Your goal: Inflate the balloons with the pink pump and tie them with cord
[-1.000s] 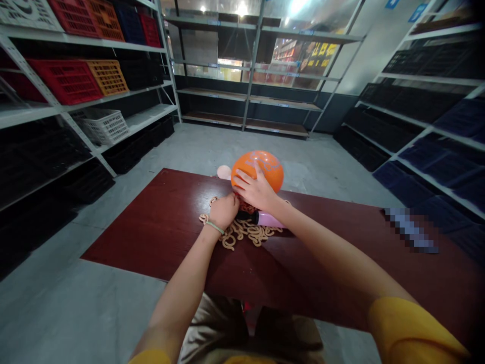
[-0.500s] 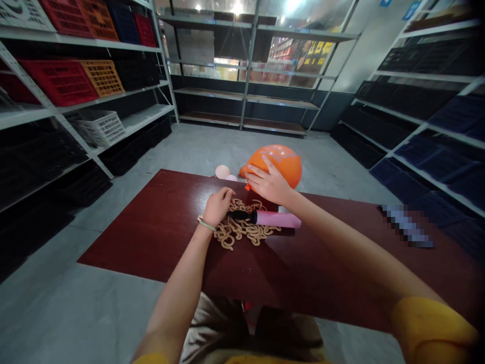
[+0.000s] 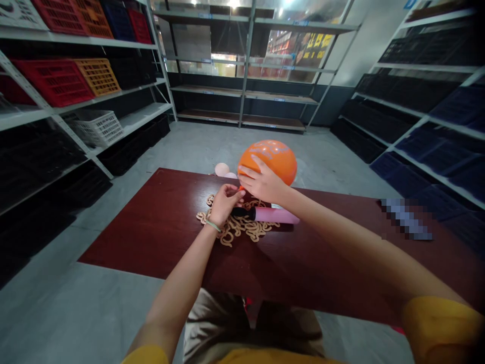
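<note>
An inflated orange balloon (image 3: 278,161) with pale print is at the far edge of the table. My right hand (image 3: 265,183) holds it from the near side, fingers spread over its surface. My left hand (image 3: 224,203), with a green band at the wrist, has its thumb and fingers pinched together at the balloon's orange neck (image 3: 241,188). Just below the hands, a pink and black hand pump (image 3: 275,215) lies across a pile of tan, curly, worm-like pieces (image 3: 255,232). My left hand hides part of this pile and the pump's black end.
The dark red table (image 3: 129,227) spans the space before me. A blurred, pixelated object (image 3: 407,220) lies at its right. Pale balloons (image 3: 222,169) show beyond the far edge. Shelves with crates (image 3: 56,81) flank both sides, and a metal rack (image 3: 246,91) stands at the back.
My left hand has risen from the curly pile to the balloon's neck and closed on it. The balloon and my right hand have shifted slightly left.
</note>
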Action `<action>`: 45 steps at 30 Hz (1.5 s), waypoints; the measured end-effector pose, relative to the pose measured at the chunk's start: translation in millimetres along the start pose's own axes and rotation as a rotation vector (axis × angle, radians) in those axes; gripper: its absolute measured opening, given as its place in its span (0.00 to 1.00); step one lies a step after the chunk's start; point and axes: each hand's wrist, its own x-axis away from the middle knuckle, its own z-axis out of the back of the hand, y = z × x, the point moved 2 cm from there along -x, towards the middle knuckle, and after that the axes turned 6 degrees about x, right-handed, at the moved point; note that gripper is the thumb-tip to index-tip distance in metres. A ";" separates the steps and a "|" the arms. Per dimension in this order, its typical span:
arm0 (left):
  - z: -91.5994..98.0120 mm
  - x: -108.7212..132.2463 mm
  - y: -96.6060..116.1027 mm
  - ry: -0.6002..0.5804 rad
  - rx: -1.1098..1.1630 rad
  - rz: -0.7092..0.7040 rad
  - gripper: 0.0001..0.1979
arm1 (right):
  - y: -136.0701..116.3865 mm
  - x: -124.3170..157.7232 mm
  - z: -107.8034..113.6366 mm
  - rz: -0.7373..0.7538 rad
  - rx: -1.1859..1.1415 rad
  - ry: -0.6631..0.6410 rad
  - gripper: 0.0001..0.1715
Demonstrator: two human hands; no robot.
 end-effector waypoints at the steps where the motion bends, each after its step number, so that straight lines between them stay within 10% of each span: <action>1: 0.4 -0.4 -0.4 0.009 -0.006 -0.004 0.19 | -0.6 0.1 0.9 0.008 0.010 0.001 0.16; 13: 0.9 12.8 14.1 0.006 -1.001 -0.487 0.11 | 3.0 7.4 2.5 0.050 -0.045 -0.059 0.21; 24: 6.1 6.5 11.5 -0.008 -0.944 -0.300 0.12 | -35.3 38.6 24.4 -0.040 -0.092 0.041 0.23; 33: 2.2 9.4 11.3 -0.030 -0.952 -0.249 0.12 | -97.7 79.6 24.4 -0.123 -0.125 -0.159 0.11; 45: 4.1 7.1 6.5 -0.003 -0.937 -0.372 0.10 | -6.6 50.3 69.3 -0.768 -1.080 -0.081 0.12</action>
